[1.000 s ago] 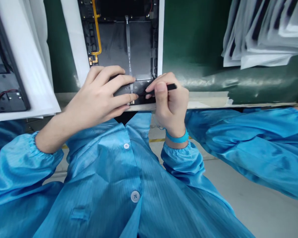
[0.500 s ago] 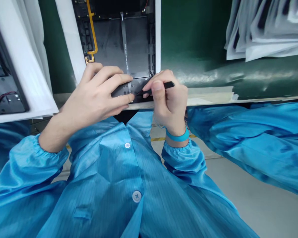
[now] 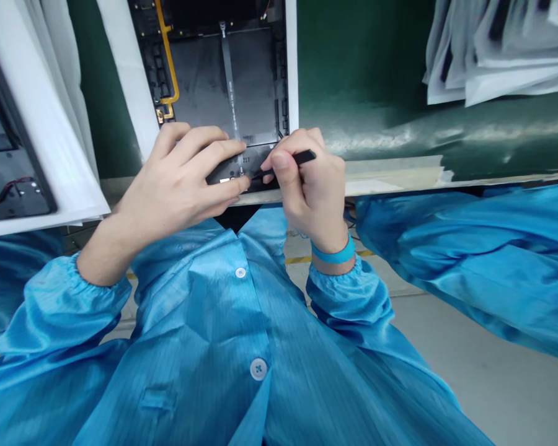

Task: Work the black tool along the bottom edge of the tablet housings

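An opened electronic device, like a tablet with its cover off [image 3: 204, 74], lies at the table's front edge. A grey ribbon cable [image 3: 227, 68] runs down its middle, and a yellow flex cable [image 3: 165, 37] follows its left side. My left hand [image 3: 181, 167] rests open over the near left part, its fingertips by the lower end of the ribbon cable. Between the thumb and fingers of my right hand [image 3: 314, 179] are slim black tweezers [image 3: 304, 157], their tip low on the device near my left fingertips. What the tip touches is too small to make out.
Another opened device [image 3: 13, 161] lies on white sheeting [image 3: 69, 192] at the left. White sleeves [image 3: 511, 80] are piled on the green mat [image 3: 353, 68] at the far right. Blue-clad people sit close by on both sides, one sleeve [image 3: 469, 248] at my right.
My right hand and the tweezers have shifted slightly left. My left hand stays in about the same place. The whole view has moved a little.
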